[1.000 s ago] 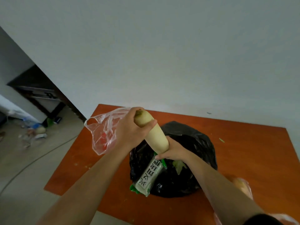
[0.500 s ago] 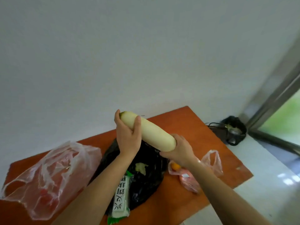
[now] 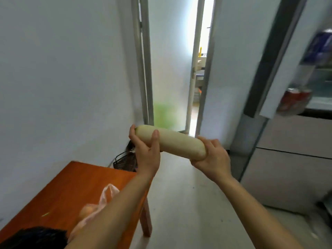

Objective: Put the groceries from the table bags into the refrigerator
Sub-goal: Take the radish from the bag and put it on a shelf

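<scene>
Nearest you, at the lower left, a black bag (image 3: pixel 32 236) and a clear plastic bag (image 3: pixel 106 196) holding an orange fruit (image 3: pixel 88 211) lie on the orange table (image 3: pixel 71 180). Beyond the table edge, above the floor, you hold the long white radish (image 3: pixel 172 142) nearly level in both hands. Your left hand (image 3: pixel 147 157) wraps its fingers (image 3: pixel 155 139) around the greenish end, and your right hand (image 3: pixel 213 159) grips the other end from below. Behind the left hand a dark wire basket (image 3: pixel 125 162) sits on the floor by the wall. The refrigerator (image 3: pixel 287 164) stands to your right, its upper door open, with blurred red cans (image 3: pixel 294 101) in it. Farthest off is a bright doorway (image 3: pixel 172 69).
</scene>
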Demonstrator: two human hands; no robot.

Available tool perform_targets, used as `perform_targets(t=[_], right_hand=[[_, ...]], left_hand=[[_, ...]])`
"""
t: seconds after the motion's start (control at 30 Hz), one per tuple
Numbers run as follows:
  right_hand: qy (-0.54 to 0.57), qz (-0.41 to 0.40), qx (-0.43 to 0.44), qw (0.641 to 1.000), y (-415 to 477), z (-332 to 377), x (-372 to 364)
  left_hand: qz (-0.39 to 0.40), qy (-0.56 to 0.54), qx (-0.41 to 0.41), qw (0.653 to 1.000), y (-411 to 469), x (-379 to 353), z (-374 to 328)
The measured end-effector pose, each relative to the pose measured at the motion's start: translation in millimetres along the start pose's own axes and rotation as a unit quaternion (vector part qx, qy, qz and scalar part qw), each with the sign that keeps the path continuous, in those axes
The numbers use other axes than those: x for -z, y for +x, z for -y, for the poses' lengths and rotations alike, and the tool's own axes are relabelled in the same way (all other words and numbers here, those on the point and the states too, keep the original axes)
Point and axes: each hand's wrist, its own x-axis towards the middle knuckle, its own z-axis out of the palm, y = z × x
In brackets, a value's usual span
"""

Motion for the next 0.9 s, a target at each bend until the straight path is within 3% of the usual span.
perform_targets(t=[0.23, 0.37, 0.63, 0.8, 0.9], right_hand=[[-0.033, -0.101, -0.093, 0.990, -12, -174, 161], [-0.052, -0.172, -0.142, 0.973, -10, -264, 240], [0.098, -0.268, -0.275, 0.918, 36, -389, 346], [0.091, -0.324, -0.288, 0.896, 89, -462, 378], [0.039, -0.369, -0.247, 0.895, 129, -499, 396]], left_hand=[[0.141, -0.124, -0.011, 0.982, -84, -219, -60], [0.178, -0.152, -0.034, 0.972, -129, -337, -93], [0.252, -0.222, -0.093, 0.937, -167, -510, -152], [0.307, -0.247, -0.118, 0.912, -148, -608, -153], [0.325, -0.278, -0.137, 0.894, -126, -670, -153]])
